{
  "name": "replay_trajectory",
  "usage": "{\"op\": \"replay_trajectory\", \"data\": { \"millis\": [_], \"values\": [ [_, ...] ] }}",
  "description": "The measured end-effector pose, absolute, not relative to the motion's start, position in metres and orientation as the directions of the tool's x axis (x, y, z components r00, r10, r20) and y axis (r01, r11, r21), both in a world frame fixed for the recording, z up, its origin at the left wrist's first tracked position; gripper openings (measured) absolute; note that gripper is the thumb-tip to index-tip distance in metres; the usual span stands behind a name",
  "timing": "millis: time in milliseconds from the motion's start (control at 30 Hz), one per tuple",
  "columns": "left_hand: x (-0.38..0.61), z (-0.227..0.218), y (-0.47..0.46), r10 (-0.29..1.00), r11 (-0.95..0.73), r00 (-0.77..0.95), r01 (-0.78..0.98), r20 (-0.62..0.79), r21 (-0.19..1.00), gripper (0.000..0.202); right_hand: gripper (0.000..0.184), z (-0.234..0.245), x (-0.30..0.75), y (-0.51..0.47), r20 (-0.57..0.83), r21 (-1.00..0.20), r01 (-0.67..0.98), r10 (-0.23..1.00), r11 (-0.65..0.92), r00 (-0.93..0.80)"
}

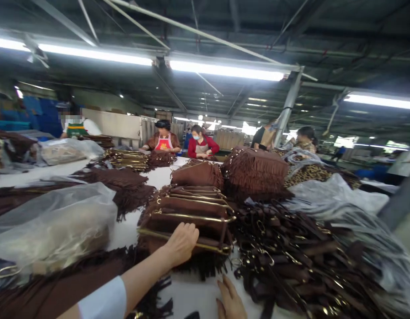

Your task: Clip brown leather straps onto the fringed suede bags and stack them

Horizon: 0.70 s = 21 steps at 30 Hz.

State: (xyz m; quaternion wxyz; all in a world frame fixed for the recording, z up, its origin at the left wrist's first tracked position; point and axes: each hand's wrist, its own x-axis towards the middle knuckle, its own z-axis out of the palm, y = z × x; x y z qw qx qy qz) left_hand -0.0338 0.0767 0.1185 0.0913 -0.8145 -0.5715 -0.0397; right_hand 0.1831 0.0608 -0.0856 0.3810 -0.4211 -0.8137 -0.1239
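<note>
A row of brown fringed bags with gold metal bars (191, 206) stands packed together in front of me on a white table. My left hand (183, 243) reaches over the nearest bag (152, 241), its fingers curled over the gold-edged rim. That bag's mouth gapes, and its fringe hangs down toward me. Lower, near the table's front, my right hand (231, 300) is partly cut off by the frame. Its fingers are stretched out, with nothing seen in them. A heap of dark brown straps with gold clasps (291, 257) lies just right of it.
Clear plastic bags (59, 226) lie on the left beside flat brown fringed pieces (75, 283). Stacked fringed bags (258, 168) rise behind the straps, with grey plastic wrap (351, 199) at right. Co-workers (163, 141) sit across the table. A post (288, 108) stands at right.
</note>
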Motion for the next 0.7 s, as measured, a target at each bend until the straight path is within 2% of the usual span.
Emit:
{"op": "replay_trajectory", "data": {
  "millis": [67,133,233,333,433,533,700],
  "values": [
    [-0.023,0.097,0.054,0.934,-0.337,0.341,0.940,0.103,-0.054,0.040,0.033,-0.085,0.199,0.049,0.716,-0.175,0.790,0.627,0.588,-0.308],
    [-0.014,0.071,0.030,0.939,-0.340,0.341,0.939,-0.033,0.043,0.047,0.032,-0.082,0.217,0.037,0.710,-0.282,0.765,0.663,0.579,-0.239],
    [-0.006,0.044,0.000,0.911,-0.322,0.359,0.927,-0.203,0.192,0.047,0.030,-0.076,0.241,0.021,0.671,-0.421,0.687,0.713,0.593,-0.204],
    [-0.005,0.046,-0.014,0.907,-0.299,0.354,0.922,-0.226,0.245,0.049,0.029,-0.077,0.247,0.009,0.590,-0.584,0.584,0.789,0.563,-0.171],
    [-0.010,0.060,-0.019,0.890,-0.265,0.346,0.923,-0.298,0.280,0.056,0.034,-0.084,0.235,0.001,0.554,-0.725,0.483,0.832,0.490,-0.013],
    [-0.016,0.061,-0.027,0.871,-0.267,0.375,0.904,-0.319,0.334,0.061,0.036,-0.086,0.224,-0.003,0.509,-0.768,0.483,0.859,0.421,0.060],
    [-0.018,0.041,-0.046,0.880,-0.237,0.369,0.887,-0.300,0.397,0.051,0.033,-0.059,0.231,-0.008,0.382,-0.767,0.513,0.917,0.384,-0.116]
  ]
}}
